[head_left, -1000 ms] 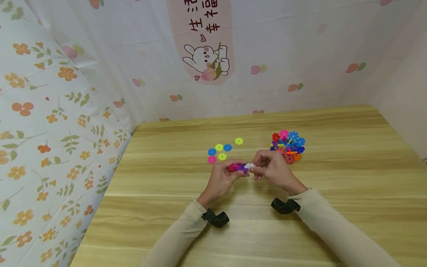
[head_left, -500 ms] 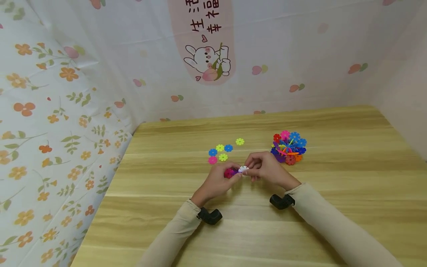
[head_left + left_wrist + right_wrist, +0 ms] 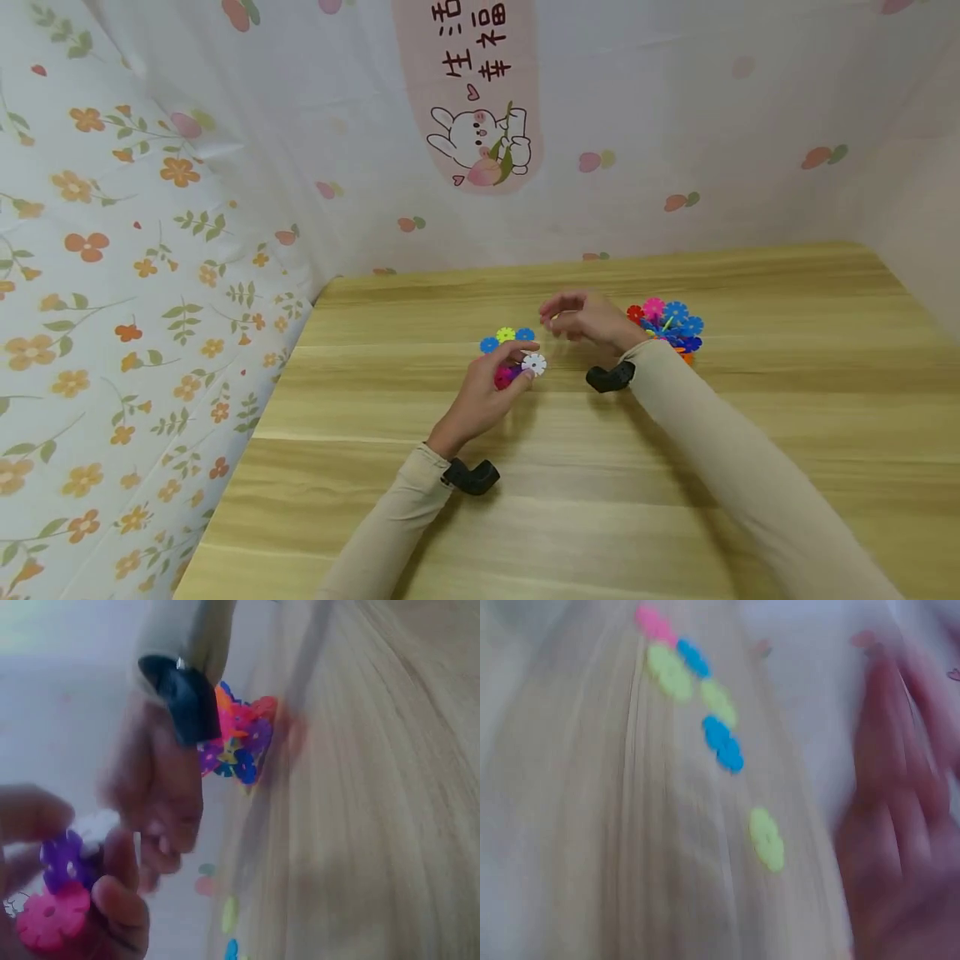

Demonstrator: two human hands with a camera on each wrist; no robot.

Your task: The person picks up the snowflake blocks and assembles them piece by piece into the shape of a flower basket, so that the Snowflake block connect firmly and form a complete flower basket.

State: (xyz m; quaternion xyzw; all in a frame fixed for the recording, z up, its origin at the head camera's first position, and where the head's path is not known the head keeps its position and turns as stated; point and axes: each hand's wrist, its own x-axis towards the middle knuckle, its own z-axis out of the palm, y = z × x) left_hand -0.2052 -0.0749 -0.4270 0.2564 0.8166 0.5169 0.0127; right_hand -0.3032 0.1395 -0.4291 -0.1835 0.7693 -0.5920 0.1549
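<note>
My left hand [image 3: 480, 395] grips a short chain of joined plastic snowflake discs: a pink disc [image 3: 52, 916], a purple disc [image 3: 63, 861] and a white disc [image 3: 534, 365] at the right end. Thumb and fingers pinch the chain above the table. My right hand [image 3: 597, 321] is apart from it, farther back, fingers loosely bent with nothing visibly between them. It hovers by a single yellow disc [image 3: 767, 840], which it partly covers in the head view. In the right wrist view, this hand is blurred.
Loose discs lie behind the left hand, among them a blue disc [image 3: 489, 344] and a yellow-green disc [image 3: 506, 335]. A heap of colourful discs [image 3: 675, 321] stands right of the right hand. The wooden table [image 3: 570, 500] meets a printed cloth backdrop [image 3: 630, 100].
The right hand has let go of the white disc and moved back towards the lone yellow disc. The left hand keeps the chain, now with the white disc facing up more plainly.
</note>
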